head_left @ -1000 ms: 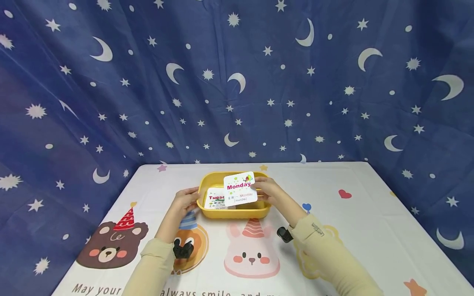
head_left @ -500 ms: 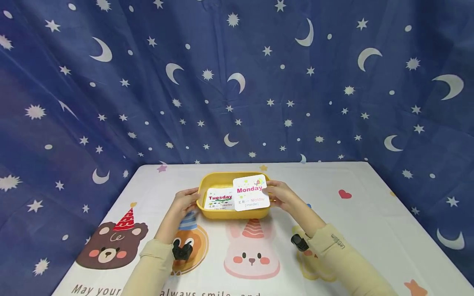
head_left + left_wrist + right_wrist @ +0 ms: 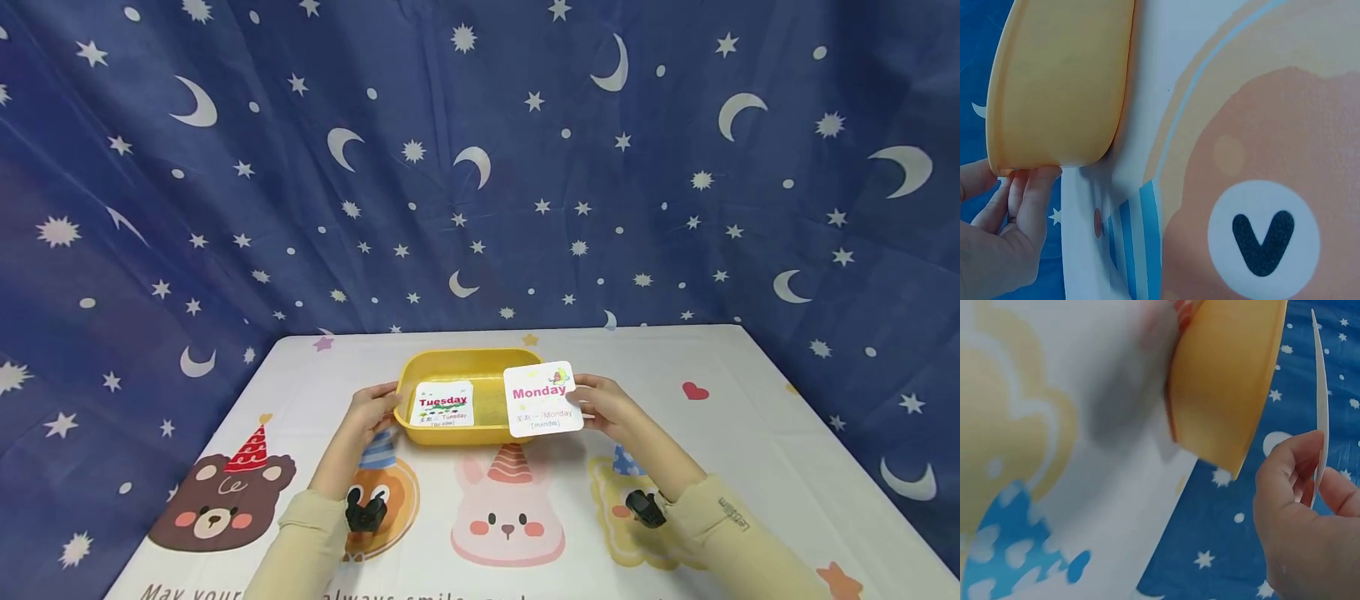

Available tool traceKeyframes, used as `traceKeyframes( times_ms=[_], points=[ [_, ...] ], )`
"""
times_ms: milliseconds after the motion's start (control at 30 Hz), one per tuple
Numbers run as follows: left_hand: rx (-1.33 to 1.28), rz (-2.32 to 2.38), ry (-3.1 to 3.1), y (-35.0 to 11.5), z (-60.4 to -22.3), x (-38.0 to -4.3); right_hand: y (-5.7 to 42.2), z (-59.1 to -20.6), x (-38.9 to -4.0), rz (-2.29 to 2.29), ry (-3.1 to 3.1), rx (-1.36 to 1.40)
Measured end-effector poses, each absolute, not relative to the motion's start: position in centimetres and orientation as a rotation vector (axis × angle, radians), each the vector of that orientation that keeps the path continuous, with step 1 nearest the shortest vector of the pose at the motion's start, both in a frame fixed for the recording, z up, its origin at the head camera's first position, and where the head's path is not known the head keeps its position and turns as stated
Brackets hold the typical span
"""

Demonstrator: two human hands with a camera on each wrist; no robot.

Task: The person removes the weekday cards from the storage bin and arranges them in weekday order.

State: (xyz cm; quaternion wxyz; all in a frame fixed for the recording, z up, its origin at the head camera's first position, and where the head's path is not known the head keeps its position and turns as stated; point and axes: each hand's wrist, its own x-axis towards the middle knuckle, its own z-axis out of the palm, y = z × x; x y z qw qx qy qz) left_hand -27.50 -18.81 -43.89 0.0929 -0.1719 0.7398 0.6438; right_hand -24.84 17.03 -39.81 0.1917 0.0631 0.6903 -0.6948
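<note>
A yellow plastic bin (image 3: 450, 436) sits on the table, and my left hand (image 3: 371, 408) grips its left end. In the left wrist view, the thumb and fingers of that hand (image 3: 1013, 231) meet at the bin's rim. My right hand (image 3: 609, 407) pinches the right edge of a white "Monday" flashcard (image 3: 542, 418), held up over the bin's right end. Edge-on in the right wrist view, this card (image 3: 1322, 394) is between thumb and fingers, apart from the bin (image 3: 1222, 381). A "Tuesday" flashcard (image 3: 442, 403) lies inside the bin on the left, face up.
A white tablecloth (image 3: 360, 354) printed with cartoon animals, including a brown bear (image 3: 217, 521) and a pink rabbit (image 3: 508, 546), covers the table. Behind it hangs a blue curtain (image 3: 420, 242) with moons and stars. Dark wrist devices (image 3: 366, 510) show at both sleeves.
My right hand has moved right with the "Monday" flashcard, uncovering the "Tuesday" flashcard in the bin. The left hand stays at the bin's left end. The head view has shifted slightly.
</note>
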Motion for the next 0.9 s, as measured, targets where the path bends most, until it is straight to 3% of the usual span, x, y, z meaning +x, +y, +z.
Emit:
traceKeyframes(
  times_ms=[900],
  points=[
    [-0.495, 1.94, 2.175, -18.9, -43.9, -27.6, 23.0, -41.6, -25.7, -1.907, 2.012, 0.361]
  ],
)
